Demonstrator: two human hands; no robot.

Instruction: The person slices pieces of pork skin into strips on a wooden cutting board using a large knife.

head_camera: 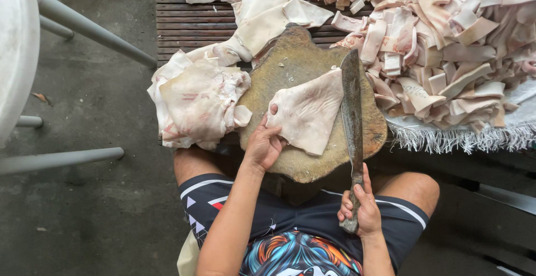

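A pale sheet of raw pork skin (310, 114) lies on a worn round wooden chopping block (290, 66) in front of my knees. My left hand (263, 143) presses on the sheet's near left corner, thumb on top. My right hand (360, 208) grips the handle of a long dark cleaver (352, 114). Its blade lies flat along the sheet's right edge, tip pointing away from me.
Whole skin sheets (195, 100) are stacked left of the block and behind it on a slatted wooden platform (184, 24). A large heap of cut strips (446, 41) rests on a fringed white cloth (446, 136) at right. Grey metal legs (84, 27) stand at left.
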